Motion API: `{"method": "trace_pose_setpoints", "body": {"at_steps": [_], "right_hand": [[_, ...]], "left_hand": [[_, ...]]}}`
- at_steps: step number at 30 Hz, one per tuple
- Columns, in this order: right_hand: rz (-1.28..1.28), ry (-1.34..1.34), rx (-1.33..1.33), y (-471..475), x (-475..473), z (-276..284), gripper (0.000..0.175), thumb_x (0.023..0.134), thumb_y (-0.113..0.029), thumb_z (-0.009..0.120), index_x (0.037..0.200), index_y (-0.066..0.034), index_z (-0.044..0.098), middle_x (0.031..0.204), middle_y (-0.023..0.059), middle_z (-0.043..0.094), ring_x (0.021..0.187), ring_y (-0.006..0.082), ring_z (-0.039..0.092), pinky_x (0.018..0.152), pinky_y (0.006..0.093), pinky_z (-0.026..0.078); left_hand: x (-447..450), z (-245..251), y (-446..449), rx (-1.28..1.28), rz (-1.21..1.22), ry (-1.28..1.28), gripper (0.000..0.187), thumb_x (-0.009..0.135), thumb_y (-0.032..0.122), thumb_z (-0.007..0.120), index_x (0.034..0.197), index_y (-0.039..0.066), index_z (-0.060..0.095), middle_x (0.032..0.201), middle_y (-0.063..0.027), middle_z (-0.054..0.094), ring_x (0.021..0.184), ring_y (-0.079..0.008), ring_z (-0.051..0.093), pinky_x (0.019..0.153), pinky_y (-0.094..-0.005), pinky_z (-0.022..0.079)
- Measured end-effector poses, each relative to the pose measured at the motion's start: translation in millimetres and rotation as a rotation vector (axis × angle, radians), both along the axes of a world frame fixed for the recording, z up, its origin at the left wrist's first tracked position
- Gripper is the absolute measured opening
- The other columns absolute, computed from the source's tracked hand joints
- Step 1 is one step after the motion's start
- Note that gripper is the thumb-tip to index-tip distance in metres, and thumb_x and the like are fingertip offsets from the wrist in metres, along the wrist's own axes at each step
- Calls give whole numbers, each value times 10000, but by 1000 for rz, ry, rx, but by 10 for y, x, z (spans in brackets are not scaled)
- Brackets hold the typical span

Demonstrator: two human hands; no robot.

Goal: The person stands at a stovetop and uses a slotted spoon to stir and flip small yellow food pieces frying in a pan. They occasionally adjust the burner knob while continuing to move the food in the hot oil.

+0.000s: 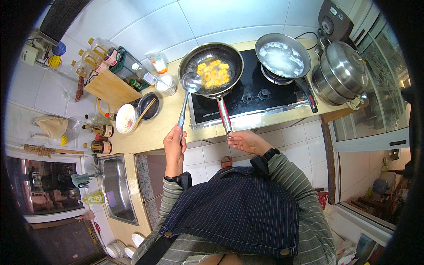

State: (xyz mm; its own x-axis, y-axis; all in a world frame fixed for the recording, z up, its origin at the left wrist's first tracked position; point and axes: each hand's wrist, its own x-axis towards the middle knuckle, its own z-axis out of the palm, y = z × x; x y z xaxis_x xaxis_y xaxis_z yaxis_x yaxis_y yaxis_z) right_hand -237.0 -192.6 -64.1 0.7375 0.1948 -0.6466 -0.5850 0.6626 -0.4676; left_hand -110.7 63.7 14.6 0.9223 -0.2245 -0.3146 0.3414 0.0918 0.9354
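In my left hand (174, 145) is the handle of a metal ladle (191, 82). Its bowl is held over the left rim of a dark frying pan (187, 63). Golden fried pieces (213, 73) sit in bubbling oil in that pan, on the left side of the stove. My right hand (244, 141) grips the end of the pan's red and silver handle (224, 114) with thumb and fingers. A second pan (303, 48) with whitish, foamy liquid stands on the right burner, its black handle towards me.
A stacked metal steamer (344, 73) stands right of the stove (245, 107). Left of it are a white bowl (123, 112), a dark bowl (157, 112) with chopsticks (145, 112), a white tub (166, 85) and a wooden cutting board (112, 87). A metal sink (119, 188) lies at left.
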Motion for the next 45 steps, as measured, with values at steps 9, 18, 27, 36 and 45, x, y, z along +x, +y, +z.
{"method": "trace_pose_setpoints", "body": {"at_steps": [9,18,27,36,45], "right_hand": [[3,0,8,-7,19,-23,342,918,-263,716,1157,-45,605,1041,56,641,943,151,646,779,264,523],[-9,0,8,-16,30,4,341,930,-242,701,1179,-32,602,1025,58,645,936,148,650,761,255,526],[-3,9,-11,-23,37,28,302,933,-246,696,1141,-47,607,1028,49,643,941,147,648,783,263,526],[1,12,-14,-22,42,27,296,940,-249,687,1143,-49,607,1031,42,640,945,145,645,779,261,518],[0,6,-5,-24,33,39,303,935,-256,695,1140,-50,609,1034,42,638,942,145,643,776,259,514]], "left_hand": [[18,-32,14,0,-4,-8,377,1018,203,556,1312,-32,563,771,-25,599,458,-28,418,334,-166,288],[27,-32,-5,-3,13,6,361,1020,195,550,1301,-30,577,768,-26,600,457,-27,421,331,-164,280],[35,-33,-10,2,10,3,376,1021,193,550,1324,-28,567,760,-21,595,459,-26,418,334,-167,277],[32,-46,-9,1,6,-5,375,1022,198,550,1317,-33,569,769,-26,598,457,-30,420,331,-168,283],[33,-44,-9,13,6,-6,377,1019,202,558,1311,-35,573,777,-32,600,461,-35,428,330,-169,285]]}}
